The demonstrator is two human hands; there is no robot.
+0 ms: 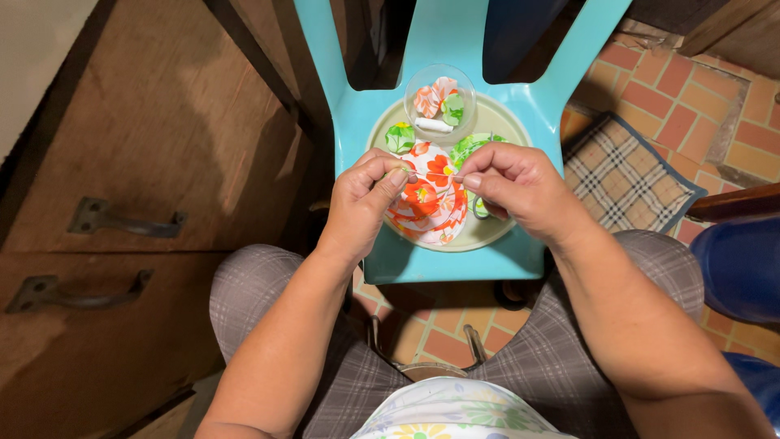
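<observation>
My left hand (pixel 366 199) is pinched shut, thumb against forefinger, at the upper edge of a round piece of floral fabric (pixel 429 199) — white with orange flowers. My right hand (pixel 512 189) is pinched closed too, fingertips nearly meeting the left over the cloth; whatever fine thing runs between them is too small for me to make out. The fabric piece lies under both hands on a pale round tray (pixel 496 232), its lower edge reaching almost to the tray's near rim.

Farther back on the tray stands a small clear plastic cup (pixel 439 91) holding more floral scraps and a little white roll. Green-and-white fabric bits (pixel 400 136) lie just beside it, to the left and right of the cup.

The tray fills most of the seat of a turquoise plastic chair (pixel 406 260), whose back rises away from me. Only a narrow band of seat shows around the tray, widest along the front edge nearest my knees.

My legs, in grey plaid trousers (pixel 260 284), flank the chair's front. Below is a terracotta brick-pattern floor (pixel 674 89) with a checked mat (pixel 626 175) to the right of the chair. On the left a brown wooden cabinet (pixel 146 122) with two metal handles stands close against the chair; on the right, something blue and rounded (pixel 743 264) sits near my knee — so open room lies mostly right and behind the mat.
</observation>
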